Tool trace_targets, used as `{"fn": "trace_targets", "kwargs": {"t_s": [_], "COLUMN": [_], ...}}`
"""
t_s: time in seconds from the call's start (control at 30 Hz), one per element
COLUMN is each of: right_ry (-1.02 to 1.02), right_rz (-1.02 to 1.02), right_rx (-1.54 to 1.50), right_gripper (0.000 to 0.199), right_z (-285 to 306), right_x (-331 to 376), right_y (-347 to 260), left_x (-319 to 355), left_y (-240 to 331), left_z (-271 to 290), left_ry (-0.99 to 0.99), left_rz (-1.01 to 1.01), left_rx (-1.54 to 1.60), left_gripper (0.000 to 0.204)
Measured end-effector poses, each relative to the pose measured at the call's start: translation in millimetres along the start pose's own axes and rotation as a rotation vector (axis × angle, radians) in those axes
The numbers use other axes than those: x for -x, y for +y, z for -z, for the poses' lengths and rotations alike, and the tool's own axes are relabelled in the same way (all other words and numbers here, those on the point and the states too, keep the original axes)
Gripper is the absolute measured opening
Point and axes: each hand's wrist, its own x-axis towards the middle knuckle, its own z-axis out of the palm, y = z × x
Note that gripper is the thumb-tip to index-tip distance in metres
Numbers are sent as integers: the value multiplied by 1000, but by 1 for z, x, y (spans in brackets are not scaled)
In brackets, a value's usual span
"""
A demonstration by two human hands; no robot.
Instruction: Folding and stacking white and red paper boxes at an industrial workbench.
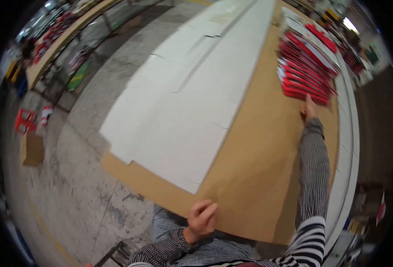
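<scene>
My right hand [310, 109] reaches out to the near end of a fanned stack of red and white flat pieces [307, 66]. One finger stretches onto the closest red edge, while the other fingers are curled back; no piece is seen lifted. By the table's front edge, my left hand [201, 218] is loosely closed with bent fingers, and nothing shows in it. A long white sheet [174, 115] with slits and notched corners lies left of the stack, on the brown board [250, 178] that covers the table.
A pale rail [352, 147] runs along the right side of the table. On the floor to the left are a red stool [26, 121] and a cardboard box [31, 149]. Farther back stands a long bench [67, 42] with red items on it.
</scene>
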Motion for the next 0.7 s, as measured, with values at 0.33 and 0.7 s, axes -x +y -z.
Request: {"fn": "trace_targets", "kwargs": {"t_s": [0.33,0.7], "right_ry": [-38,-16], "right_rz": [208,232], "right_rx": [-26,-211], "right_gripper": [21,13], "right_z": [50,48], "right_x": [287,440], "right_y": [63,94], "left_x": [-148,-219], "left_y": [-118,-174], "left_z": [128,184], "left_ry": [381,167], "left_rz": [-120,799], "left_rx": [-636,-611], "left_gripper": [26,34]}}
